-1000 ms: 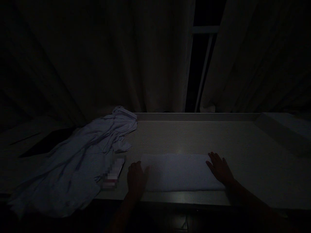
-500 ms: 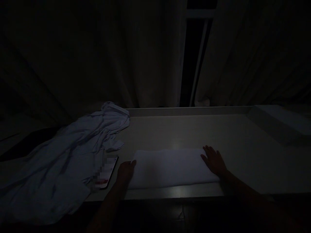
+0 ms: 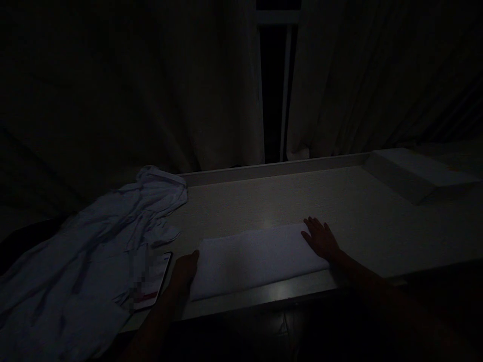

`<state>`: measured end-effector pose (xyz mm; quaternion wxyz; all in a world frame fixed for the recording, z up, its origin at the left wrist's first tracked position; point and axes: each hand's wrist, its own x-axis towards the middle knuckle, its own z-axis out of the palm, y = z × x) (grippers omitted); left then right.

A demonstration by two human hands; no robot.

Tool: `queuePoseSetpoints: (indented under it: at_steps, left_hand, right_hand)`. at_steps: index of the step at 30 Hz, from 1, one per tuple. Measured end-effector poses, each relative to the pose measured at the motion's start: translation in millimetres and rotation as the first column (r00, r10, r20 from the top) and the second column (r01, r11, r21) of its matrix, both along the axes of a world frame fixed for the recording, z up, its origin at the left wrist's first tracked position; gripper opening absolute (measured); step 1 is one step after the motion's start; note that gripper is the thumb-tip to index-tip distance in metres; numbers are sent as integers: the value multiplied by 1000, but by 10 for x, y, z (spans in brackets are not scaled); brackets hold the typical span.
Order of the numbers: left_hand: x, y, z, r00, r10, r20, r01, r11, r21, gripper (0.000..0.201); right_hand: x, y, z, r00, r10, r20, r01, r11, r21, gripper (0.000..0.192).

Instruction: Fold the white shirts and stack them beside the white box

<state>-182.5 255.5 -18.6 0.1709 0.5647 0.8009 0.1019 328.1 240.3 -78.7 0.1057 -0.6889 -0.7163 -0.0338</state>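
Observation:
A folded white cloth (image 3: 252, 259) lies flat as a long strip near the front edge of the table. My left hand (image 3: 184, 271) is at its left end, thumb along the edge and fingers curled in, closed at the cloth's side; the undersides of the fingers are hidden. On the right end, my right hand (image 3: 320, 240) rests open, palm down with fingers spread, partly over the cloth and partly past its edge.
A crumpled pale garment (image 3: 94, 251) covers the table's left side. Between it and my left hand lies a phone (image 3: 160, 281) with a lit screen, partly blurred. A pale box-like block (image 3: 415, 171) stands at the right back. Dark curtains (image 3: 211, 90) hang behind the table (image 3: 264, 201).
The view has shifted and tilted, so the table now slants up to the right. My hands keep their places at the two ends of the cloth.

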Motion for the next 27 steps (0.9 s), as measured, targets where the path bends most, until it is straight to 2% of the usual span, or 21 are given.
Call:
queuePoseSetpoints:
  at_steps: [5, 10, 13, 15, 17, 19, 21, 23, 25, 26, 27]
  left_hand:
    - [31, 96, 82, 999, -19, 47, 19, 1000, 15, 60]
    - [88, 341, -33, 999, 31, 27, -32, 999, 6, 47]
    - [105, 400, -81, 998, 58, -6, -57, 998, 25, 43]
    - [148, 385, -54, 998, 54, -31, -53, 997, 54, 45]
    - [266, 320, 14, 996, 34, -85, -20, 987, 160, 52]
    - [496, 191, 87, 985, -48, -165, 100, 941, 322, 59]
    - [839, -8, 122, 943, -222, -249, 311, 855, 415, 57]
    - [1245, -251, 92, 846, -447, -289, 529, 770, 357, 52]
    - [1624, -478, 5, 721, -616, -319, 692, 670, 269, 52]
    - [1775, -566, -49, 672, -664, -328, 739, 630, 238, 52]
    - [1892, -632, -103, 647, -687, -332, 760, 615, 208, 52]
  right_hand:
    - [-15, -6, -22, 1000, 0, 3, 0, 1000, 21, 62]
    - [-22, 15, 1, 1000, -10, -10, 10, 1000, -13, 64]
    - [-35, 20, 30, 1000, -5, -20, 4, 999, -40, 66]
    - [-36, 22, 37, 1000, -6, -23, 5, 999, -39, 65]
    - [-23, 32, 45, 1000, -5, -22, 4, 999, -35, 65]
    - [-8, 59, 78, 1000, 1, -20, -1, 999, -39, 64]
    - [-38, 101, 165, 1000, 10, -15, -11, 999, -39, 63]
    - [-179, 134, 305, 1000, 22, -16, -22, 1000, -7, 61]
    - [-470, 112, 457, 997, 66, -39, -65, 997, 36, 60]
    - [-667, 69, 517, 992, 113, -62, -110, 993, 50, 61]
    - [-884, 4, 556, 979, 180, -92, -176, 983, 47, 63]
